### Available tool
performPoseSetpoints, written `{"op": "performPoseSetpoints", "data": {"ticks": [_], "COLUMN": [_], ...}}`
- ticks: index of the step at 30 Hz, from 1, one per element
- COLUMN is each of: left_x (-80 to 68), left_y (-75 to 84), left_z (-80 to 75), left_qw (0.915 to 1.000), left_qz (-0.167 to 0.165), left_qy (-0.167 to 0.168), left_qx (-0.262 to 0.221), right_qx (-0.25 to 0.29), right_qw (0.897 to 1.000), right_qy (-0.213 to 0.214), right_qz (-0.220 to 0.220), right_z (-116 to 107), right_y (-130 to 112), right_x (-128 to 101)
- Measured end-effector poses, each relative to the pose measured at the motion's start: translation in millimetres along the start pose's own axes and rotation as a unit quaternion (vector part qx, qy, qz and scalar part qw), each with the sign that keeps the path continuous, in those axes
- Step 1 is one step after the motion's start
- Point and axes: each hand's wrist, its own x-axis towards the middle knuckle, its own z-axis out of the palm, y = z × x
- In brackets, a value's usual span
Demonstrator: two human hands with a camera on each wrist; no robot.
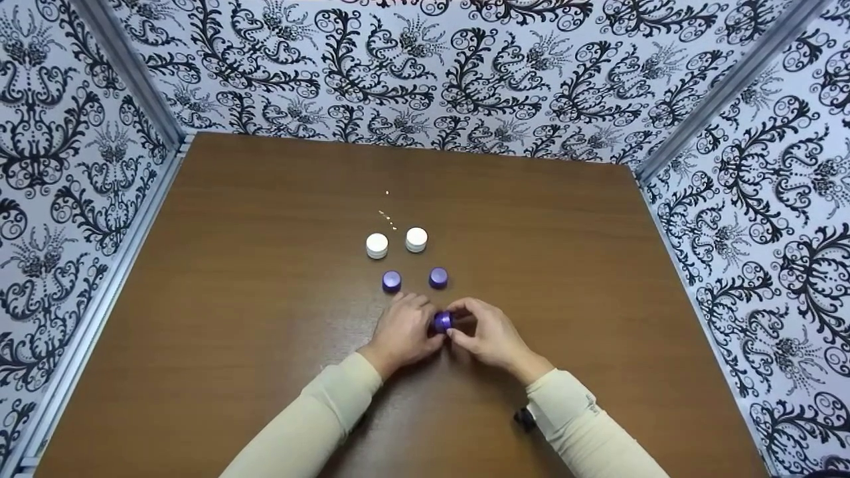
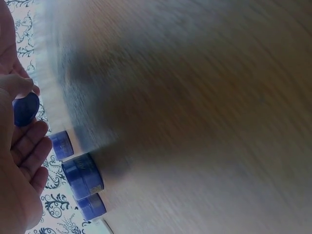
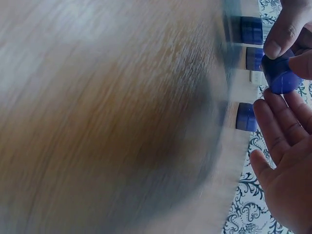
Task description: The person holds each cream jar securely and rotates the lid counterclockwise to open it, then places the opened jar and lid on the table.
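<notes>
A small purple lidded jar (image 1: 443,322) is tipped on its side between the two hands, a little above the table. My left hand (image 1: 402,329) grips it from the left, with the thumb over it in the left wrist view and the other fingers loosely bent below. From the right, my right hand (image 1: 490,332) pinches it between thumb and fingers; its remaining fingers spread out in the right wrist view. Just beyond the hands stand two more purple jars, one on the left (image 1: 392,281) and one on the right (image 1: 438,277). Another purple jar (image 2: 83,175) shows in the left wrist view.
Behind the purple jars stand two white lidded jars, a left one (image 1: 376,245) and a right one (image 1: 416,239). Small bright specks (image 1: 388,218) lie past them. Patterned walls (image 1: 412,73) enclose the brown table (image 1: 279,199) at the back and sides. A black object (image 1: 524,419) is by the right cuff.
</notes>
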Motion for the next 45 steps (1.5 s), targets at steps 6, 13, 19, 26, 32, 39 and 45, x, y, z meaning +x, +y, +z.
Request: {"op": "performPoseSetpoints", "data": {"ticks": [6, 13, 19, 26, 32, 39, 45], "left_x": [-0.6, -0.8, -0.7, -0.9, -0.3, -0.5, -0.8], "left_y": [0.4, 0.3, -0.7, -0.7, -0.3, -0.1, -0.3], "left_z": [-0.4, -0.3, 1.6, 1.4, 1.2, 1.8, 2.5], "left_qw": [1.0000, 0.9997, 0.9997, 0.9996, 0.9995, 0.9997, 0.9998], "left_qz": [-0.004, -0.016, -0.017, -0.018, -0.021, -0.016, -0.012], "left_qy": [-0.005, -0.016, -0.015, -0.015, -0.019, -0.015, -0.012], "left_qx": [-0.002, -0.001, -0.005, -0.013, -0.012, -0.010, -0.012], "right_qx": [0.005, 0.003, 0.007, 0.024, 0.025, 0.016, 0.033], "right_qw": [1.000, 0.999, 1.000, 0.999, 0.999, 0.999, 0.999], "right_qy": [-0.004, -0.021, -0.021, -0.021, -0.028, -0.024, -0.017], "right_qz": [0.000, 0.027, 0.021, 0.009, 0.012, 0.024, 0.007], "right_z": [-0.4, -1.2, -1.2, -2.1, -2.9, -3.8, -2.9], "right_y": [1.0, 1.6, 2.4, 2.1, 3.3, 1.9, 3.4], "right_x": [0.7, 1.4, 2.2, 2.4, 3.5, 2.4, 0.8]}}
